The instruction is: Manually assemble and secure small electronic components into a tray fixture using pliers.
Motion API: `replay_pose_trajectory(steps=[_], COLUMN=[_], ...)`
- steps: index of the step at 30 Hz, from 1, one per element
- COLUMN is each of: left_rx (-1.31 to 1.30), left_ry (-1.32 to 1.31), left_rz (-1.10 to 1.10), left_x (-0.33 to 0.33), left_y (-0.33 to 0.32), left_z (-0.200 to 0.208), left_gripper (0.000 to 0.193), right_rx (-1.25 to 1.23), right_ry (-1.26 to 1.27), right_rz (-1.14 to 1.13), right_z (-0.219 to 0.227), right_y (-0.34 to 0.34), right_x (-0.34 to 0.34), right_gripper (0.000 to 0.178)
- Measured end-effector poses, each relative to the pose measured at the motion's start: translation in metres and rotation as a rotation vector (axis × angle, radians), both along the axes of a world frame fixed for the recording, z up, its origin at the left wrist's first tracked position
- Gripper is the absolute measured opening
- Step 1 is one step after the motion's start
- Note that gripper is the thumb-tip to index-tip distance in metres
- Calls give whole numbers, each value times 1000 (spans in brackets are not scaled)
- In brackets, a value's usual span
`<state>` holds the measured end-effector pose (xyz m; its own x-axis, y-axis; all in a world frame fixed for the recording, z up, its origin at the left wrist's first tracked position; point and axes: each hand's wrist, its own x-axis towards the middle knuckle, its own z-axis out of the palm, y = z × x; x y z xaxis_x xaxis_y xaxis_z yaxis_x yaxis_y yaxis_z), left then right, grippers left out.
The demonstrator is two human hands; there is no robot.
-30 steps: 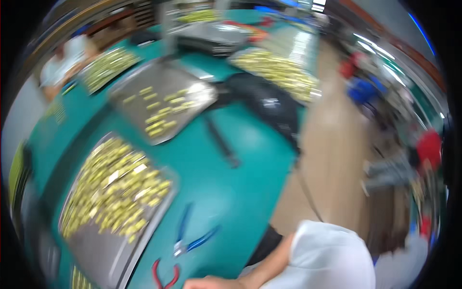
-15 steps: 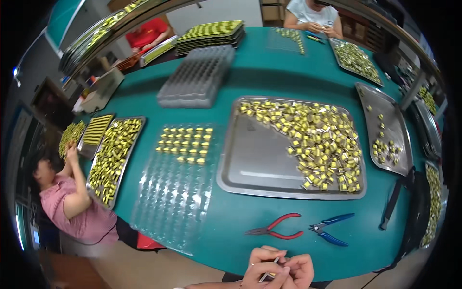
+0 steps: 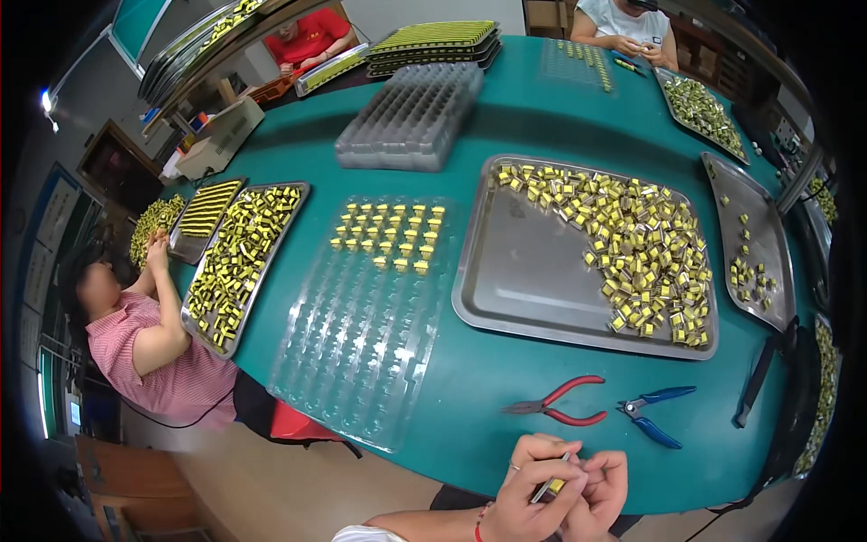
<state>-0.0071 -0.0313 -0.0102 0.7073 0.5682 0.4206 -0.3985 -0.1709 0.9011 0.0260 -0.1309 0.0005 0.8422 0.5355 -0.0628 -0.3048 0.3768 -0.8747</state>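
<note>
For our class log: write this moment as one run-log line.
left hand: grips thin metal tool | right hand: pinches small yellow component | red-handled pliers: lying on teal table

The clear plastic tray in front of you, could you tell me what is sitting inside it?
The clear plastic tray holds small yellow components in neat rows at its far end only; the nearer pockets show just the teal table through the plastic. Nothing covers it.
</note>
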Motion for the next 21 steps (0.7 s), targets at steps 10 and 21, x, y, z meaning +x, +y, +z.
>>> replay_pose_trajectory(steps=[10, 21], left_rx=[71, 118], left_ry=[65, -28], left_rz=[-32, -190], left_x=[-2, -3], left_y=[-1, 6], left_z=[10, 8], left_gripper=[25, 41], right_rx=[-81, -166], right_ry=[-9, -267], right_rz=[26, -109], right_z=[19, 0], right_y=[-10, -10], right_x=[-1, -11], right_gripper=[25, 21])
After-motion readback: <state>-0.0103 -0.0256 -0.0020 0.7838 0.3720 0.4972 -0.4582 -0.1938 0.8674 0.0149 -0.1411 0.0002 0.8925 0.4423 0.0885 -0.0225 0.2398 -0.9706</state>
